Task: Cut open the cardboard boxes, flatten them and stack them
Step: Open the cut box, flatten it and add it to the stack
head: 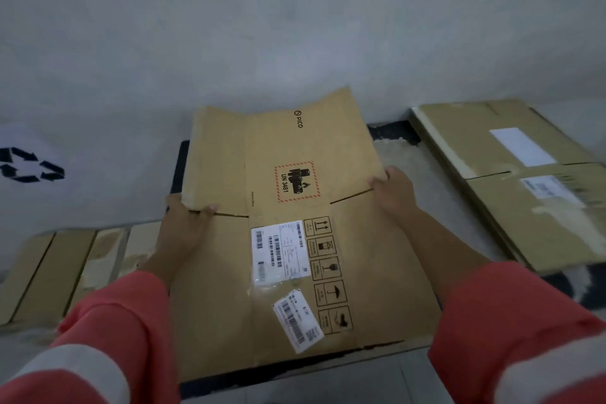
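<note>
A flattened brown cardboard box (370, 259) lies in front of me on the floor, with white shipping labels, handling symbols and a red-bordered UN 3481 battery mark. Its far flaps (278, 144) tilt up against the grey wall. My left hand (183, 223) grips the box's left edge at the slit between panel and flap, thumb on top. My right hand (393, 190) holds the right edge at the matching slit. Both sleeves are salmon pink with grey bands.
A stack of flattened boxes (524, 187) with white labels lies on the floor to the right. More flattened cardboard (59, 269) lies to the left. A recycling symbol (31, 164) marks a white surface at far left. A dark mat (393, 133) shows under the box.
</note>
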